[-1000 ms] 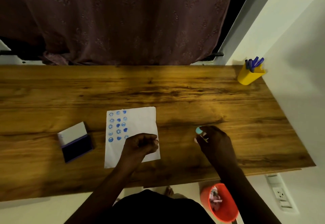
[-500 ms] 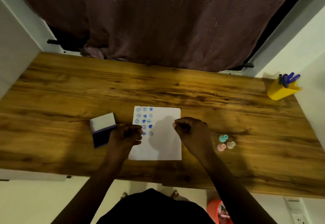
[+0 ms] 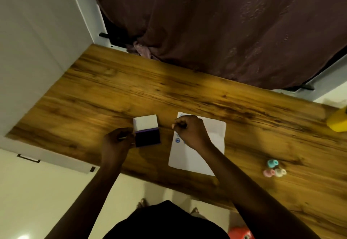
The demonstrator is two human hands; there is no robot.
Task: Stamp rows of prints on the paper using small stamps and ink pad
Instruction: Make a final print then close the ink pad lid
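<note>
A white paper [image 3: 206, 144] lies on the wooden table [image 3: 112, 92], with blue prints [image 3: 177, 140] showing at its left edge. My right hand [image 3: 191, 131] hovers over the paper's upper left, hiding most of the prints. Its fingers are pinched shut on a small stamp, of which only a pale tip shows. Left of the paper sits the open ink pad [image 3: 147, 138], dark, with its white lid [image 3: 145, 123] folded back. My left hand [image 3: 117, 143] grips the pad's left edge. A teal stamp [image 3: 272, 163], a pink stamp [image 3: 268, 173] and a white stamp [image 3: 280, 172] stand clustered at the right.
A yellow pen cup [image 3: 338, 122] sits at the table's far right edge. A dark curtain [image 3: 225, 32] hangs behind the table and a white wall [image 3: 37, 51] closes the left side. A red bin [image 3: 240, 234] stands on the floor below the near edge.
My right hand left the stamp cluster and came over the paper's upper left. My left hand slid off the paper to the ink pad's edge. The view swung left.
</note>
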